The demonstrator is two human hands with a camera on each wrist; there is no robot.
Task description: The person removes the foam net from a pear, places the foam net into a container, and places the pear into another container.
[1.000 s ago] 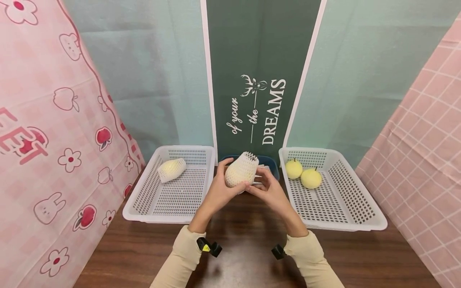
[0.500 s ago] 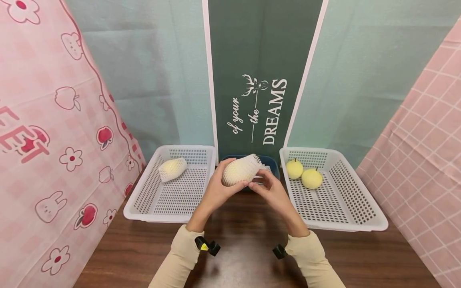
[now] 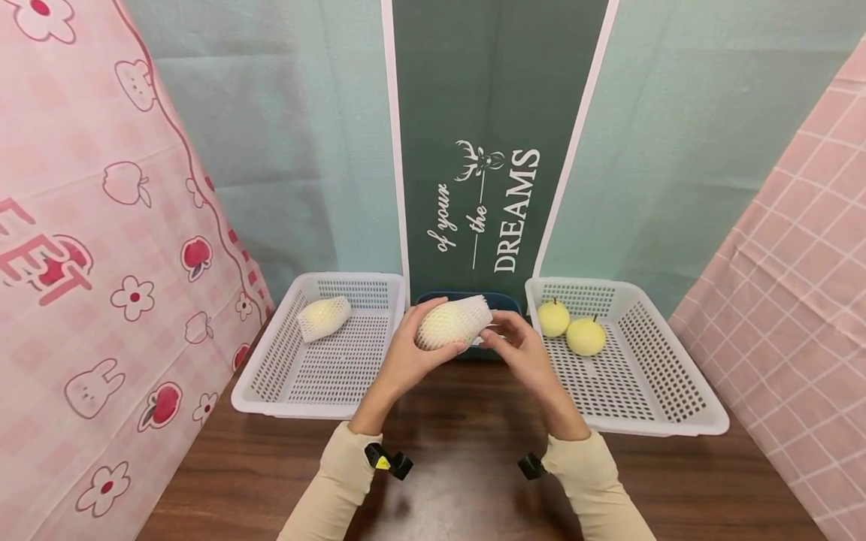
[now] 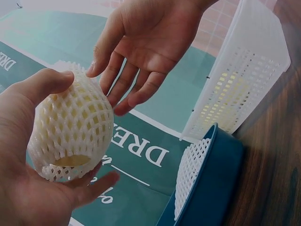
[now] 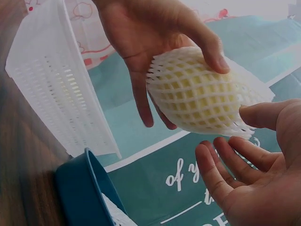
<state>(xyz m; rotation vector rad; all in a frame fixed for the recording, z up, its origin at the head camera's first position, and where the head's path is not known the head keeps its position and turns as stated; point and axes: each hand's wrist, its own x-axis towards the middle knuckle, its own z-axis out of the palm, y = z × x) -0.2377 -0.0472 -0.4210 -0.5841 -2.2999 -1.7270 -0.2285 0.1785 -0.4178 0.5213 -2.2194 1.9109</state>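
My left hand (image 3: 411,355) grips a yellow pear in a white foam net (image 3: 452,323), thumb on the near side and fingers round the far side. The net's gathered loose end points right. At that end is my right hand (image 3: 524,357), its thumb tip touching the net. In the right wrist view its fingers (image 5: 237,162) are loosely bent below the net, not closed round it. Through the mesh the pear's skin (image 4: 73,161) shows at the net's opening in the left wrist view.
A white basket (image 3: 325,409) on the left has one netted pear (image 3: 325,318). Two bare pears (image 3: 585,336) sit in the right white basket (image 3: 704,409). Behind the hands stands a blue tub (image 4: 228,174) with white foam netting (image 4: 190,172). All stand on a brown wooden table (image 3: 467,436).
The netted pear has tilted from nearly upright to lying on its side, its loose end swinging right and down. My right hand has shifted slightly right along with that end.
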